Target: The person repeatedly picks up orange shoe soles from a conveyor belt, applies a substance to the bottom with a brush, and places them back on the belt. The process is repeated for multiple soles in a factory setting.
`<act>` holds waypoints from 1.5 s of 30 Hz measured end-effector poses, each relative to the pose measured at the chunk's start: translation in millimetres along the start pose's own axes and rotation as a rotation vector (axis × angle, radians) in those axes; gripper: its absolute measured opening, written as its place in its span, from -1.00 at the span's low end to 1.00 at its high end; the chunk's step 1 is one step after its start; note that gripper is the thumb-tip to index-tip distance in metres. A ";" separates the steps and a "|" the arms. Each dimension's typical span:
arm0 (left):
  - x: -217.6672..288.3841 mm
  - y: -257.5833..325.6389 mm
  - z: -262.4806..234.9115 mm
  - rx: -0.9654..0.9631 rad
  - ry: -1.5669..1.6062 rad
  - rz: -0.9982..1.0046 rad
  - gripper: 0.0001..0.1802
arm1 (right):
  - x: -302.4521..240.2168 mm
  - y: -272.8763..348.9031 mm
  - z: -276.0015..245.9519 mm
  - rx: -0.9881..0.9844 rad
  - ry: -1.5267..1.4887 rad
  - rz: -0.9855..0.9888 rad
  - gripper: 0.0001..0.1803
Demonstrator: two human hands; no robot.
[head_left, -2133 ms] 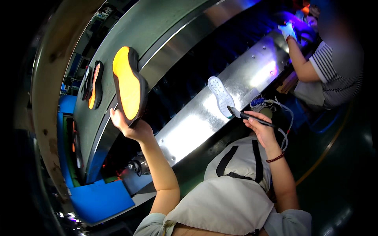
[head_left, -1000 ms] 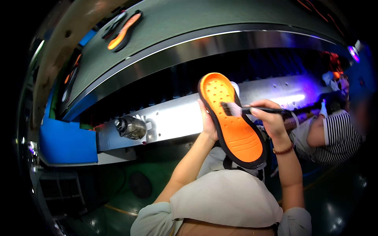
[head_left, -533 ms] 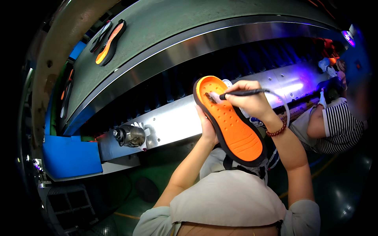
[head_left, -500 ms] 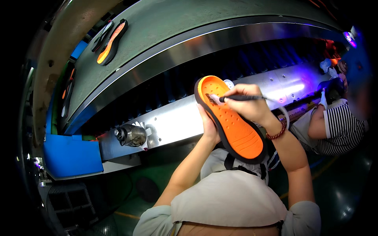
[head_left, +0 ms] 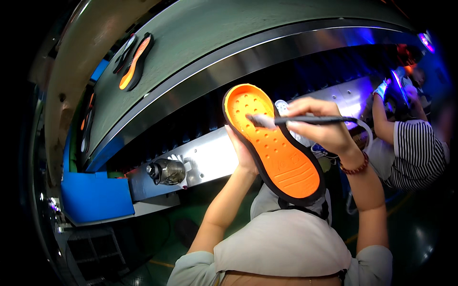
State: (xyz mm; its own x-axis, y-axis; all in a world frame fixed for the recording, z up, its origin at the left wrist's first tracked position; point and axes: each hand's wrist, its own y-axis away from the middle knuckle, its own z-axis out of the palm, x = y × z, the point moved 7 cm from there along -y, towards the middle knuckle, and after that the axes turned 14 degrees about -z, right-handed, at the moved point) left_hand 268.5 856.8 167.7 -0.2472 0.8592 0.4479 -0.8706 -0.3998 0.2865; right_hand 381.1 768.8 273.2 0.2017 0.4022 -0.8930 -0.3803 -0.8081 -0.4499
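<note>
My left hand (head_left: pixel 242 152) grips an orange shoe sole with a dark rim (head_left: pixel 296 174) from its left side. The sole is held tilted, its inner face toward me, with small holes in the heel half and curved lines near the toe. In my right hand (head_left: pixel 329 136) is a black-handled brush (head_left: pixel 315 120) with a pale hose running from its back end. Its whitish bristles touch the inner face at the heel half, where a small dark patch shows at the tip. My left fingers behind the sole are hidden.
A green conveyor belt (head_left: pixel 200 57) with a steel edge crosses ahead, carrying orange-and-black soles (head_left: pixel 136 64) at left. On the metal ledge (head_left: pixel 214 157) stands a dark bottle (head_left: pixel 169 172). A blue box (head_left: pixel 98 198) is at left. At right, a person in stripes (head_left: pixel 417 152) works.
The sole has shifted slightly left and up. My right hand has drawn a little right, the brush now lying nearly level. The dark smear in the heel half has shrunk.
</note>
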 end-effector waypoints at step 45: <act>80.0 -6.5 20.4 -0.019 -0.295 0.259 -0.10 | -4.7 71.1 -5.6 -0.360 -0.381 0.069 -0.84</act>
State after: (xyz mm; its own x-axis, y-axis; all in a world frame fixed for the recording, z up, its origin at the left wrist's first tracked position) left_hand 263.0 921.7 218.9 -0.3289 0.6011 0.7284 -0.8039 -0.5830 0.1181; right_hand 358.2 707.1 245.5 -0.1808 0.4164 -0.8910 -0.0331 -0.9080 -0.4176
